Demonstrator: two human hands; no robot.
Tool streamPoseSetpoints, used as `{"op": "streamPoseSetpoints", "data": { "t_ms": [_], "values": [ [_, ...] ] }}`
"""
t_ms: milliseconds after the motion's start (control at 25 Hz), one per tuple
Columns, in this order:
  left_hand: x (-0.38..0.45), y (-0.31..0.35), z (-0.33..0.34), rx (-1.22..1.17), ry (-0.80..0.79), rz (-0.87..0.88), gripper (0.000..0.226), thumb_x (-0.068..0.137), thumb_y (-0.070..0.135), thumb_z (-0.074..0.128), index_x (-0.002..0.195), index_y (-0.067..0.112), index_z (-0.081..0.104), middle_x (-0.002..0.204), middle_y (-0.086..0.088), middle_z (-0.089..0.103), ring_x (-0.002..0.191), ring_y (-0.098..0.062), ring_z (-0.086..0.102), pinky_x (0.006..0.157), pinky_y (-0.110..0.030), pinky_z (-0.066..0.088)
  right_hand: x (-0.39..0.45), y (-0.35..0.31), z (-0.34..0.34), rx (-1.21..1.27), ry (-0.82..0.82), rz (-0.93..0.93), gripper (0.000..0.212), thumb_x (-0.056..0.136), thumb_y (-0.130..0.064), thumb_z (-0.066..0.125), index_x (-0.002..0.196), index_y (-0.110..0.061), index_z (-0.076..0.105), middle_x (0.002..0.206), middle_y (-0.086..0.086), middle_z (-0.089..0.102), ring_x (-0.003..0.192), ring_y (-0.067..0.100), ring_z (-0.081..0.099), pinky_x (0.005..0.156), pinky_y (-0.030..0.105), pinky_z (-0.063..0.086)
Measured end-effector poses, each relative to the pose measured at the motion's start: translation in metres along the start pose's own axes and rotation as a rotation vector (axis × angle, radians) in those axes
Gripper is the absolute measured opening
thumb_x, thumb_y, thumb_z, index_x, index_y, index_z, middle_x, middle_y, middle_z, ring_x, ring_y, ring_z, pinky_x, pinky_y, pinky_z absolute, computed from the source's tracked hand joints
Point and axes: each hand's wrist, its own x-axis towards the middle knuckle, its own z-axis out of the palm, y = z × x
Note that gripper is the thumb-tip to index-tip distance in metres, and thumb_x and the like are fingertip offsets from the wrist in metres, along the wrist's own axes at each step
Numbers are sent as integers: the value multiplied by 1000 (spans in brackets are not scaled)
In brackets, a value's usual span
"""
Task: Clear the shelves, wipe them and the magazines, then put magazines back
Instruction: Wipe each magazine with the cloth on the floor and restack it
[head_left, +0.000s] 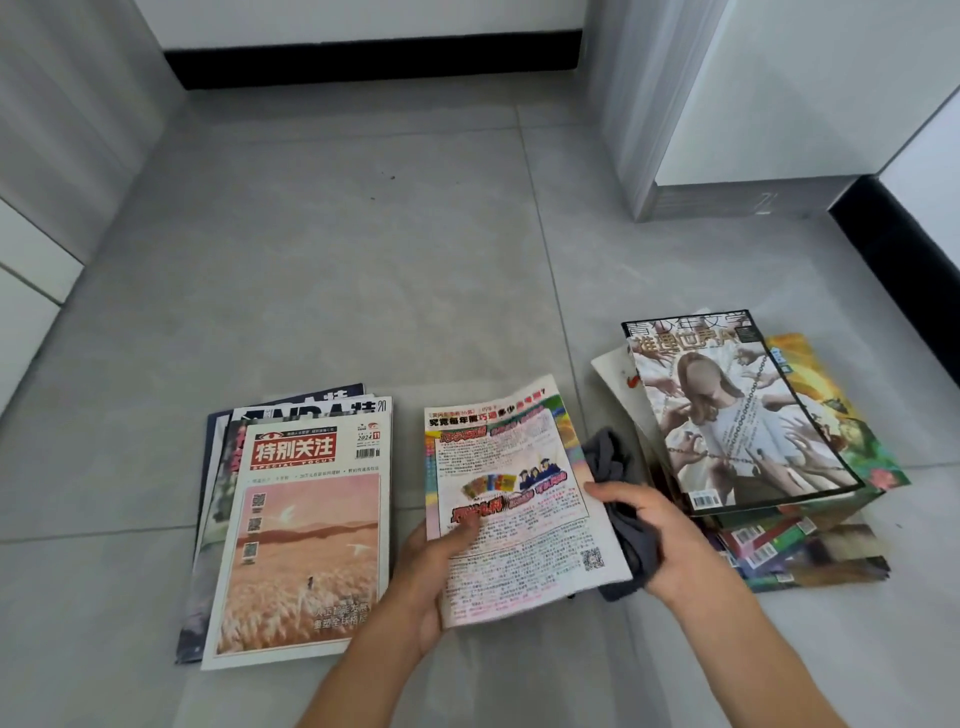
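**Inspector:** Grey tiled floor (363, 270), white walls with black skirting. Where is the magazine (519, 499)?

**Assistant:** Between the two stacks, raised off the tiles. Left hand (431, 566) grasps its lower left corner, thumb on the cover. Right hand (654, 535) clutches a grey cloth (621, 499) against the right edge.

**Inspector:** Axis?

**Assistant:** Long axis runs away from the person, leaning slightly left.

**Inspector:** Stacks?

**Assistant:** Left stack (306, 530) lies just beside the left hand; right stack (753, 441) just beyond the right. In my judgement, wiping is under way and the left stack is the probable destination, though which pile is wiped cannot be confirmed.
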Motion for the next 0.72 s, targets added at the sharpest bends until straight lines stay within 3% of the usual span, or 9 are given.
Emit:
{"op": "streamPoseSetpoints", "data": {
  "t_ms": [80, 120, 200, 280, 320, 400, 520, 600, 720],
  "values": [
    [6, -5, -2, 228, 141, 51, 19, 87, 12, 73, 105, 17, 70, 93, -4, 77, 88, -26, 74, 86, -46, 58, 4, -3, -15, -18, 197, -171, 42, 81, 8, 62, 122, 1, 62, 102, 28, 70, 86, 38, 70, 81, 50, 57],
    [7, -8, -4, 296, 169, 67, 15, 89, 14, 72, 101, 21, 71, 90, 1, 78, 87, -21, 73, 85, -43, 58, 0, -9, -19, 30, 215, -227, 38, 83, 6, 61, 120, 1, 63, 94, 24, 71, 80, 34, 71, 76, 43, 58],
    [8, -14, -6, 372, 159, 103, 12, 91, 16, 69, 99, 25, 71, 89, 9, 77, 87, -14, 73, 83, -37, 58, -9, -21, -17, 179, 60, -221, 28, 83, -3, 59, 110, 1, 67, 87, 17, 72, 74, 27, 72, 71, 33, 60],
    [10, -19, -5, 415, 174, 140, 13, 92, 16, 67, 99, 27, 71, 90, 12, 77, 86, -11, 72, 79, -31, 58, -12, -19, -1, 161, -61, -165, 27, 81, -4, 58, 105, 3, 69, 92, 20, 72, 78, 30, 72, 71, 36, 61],
    [10, -21, -4, 439, 200, 181, 14, 92, 16, 66, 99, 27, 71, 92, 12, 76, 85, -10, 72, 76, -28, 57, -4, -11, 3, 16, -50, -190, 28, 83, 0, 60, 109, 2, 68, 96, 20, 71, 84, 33, 71, 74, 37, 60],
    [9, -23, -3, 567, 310, 295, 11, 93, 19, 63, 98, 27, 68, 95, 14, 73, 82, -6, 68, 67, -24, 53, 18, 13, 3, -570, 186, -441, 31, 87, 1, 63, 116, -9, 64, 106, 9, 71, 101, 34, 68, 83, 37, 56],
    [10, -21, -6, 832, 416, 399, 10, 95, 24, 59, 97, 22, 69, 90, 13, 69, 76, -4, 62, 61, -24, 48, 43, 71, 0, -1507, 346, -839, 53, 96, -31, 54, 146, -17, 44, 149, 4, 48, 138, 29, 44, 109, 41, 42],
    [16, -19, -12, 962, 418, 387, 11, 93, 26, 60, 92, 20, 69, 85, 8, 69, 74, -10, 62, 67, -30, 52, 47, 110, 6, -1737, 356, -916, 65, 96, -47, 44, 152, -13, 38, 159, 7, 35, 147, 31, 30, 117, 47, 31],
    [19, -11, -17, 1023, 367, 319, 13, 93, 30, 60, 90, 20, 68, 84, 5, 69, 75, -12, 63, 66, -27, 50, 52, 115, -1, -1903, 238, -1025, 63, 94, -43, 43, 150, -16, 40, 158, 6, 38, 147, 31, 32, 115, 50, 32]
  ]
}}
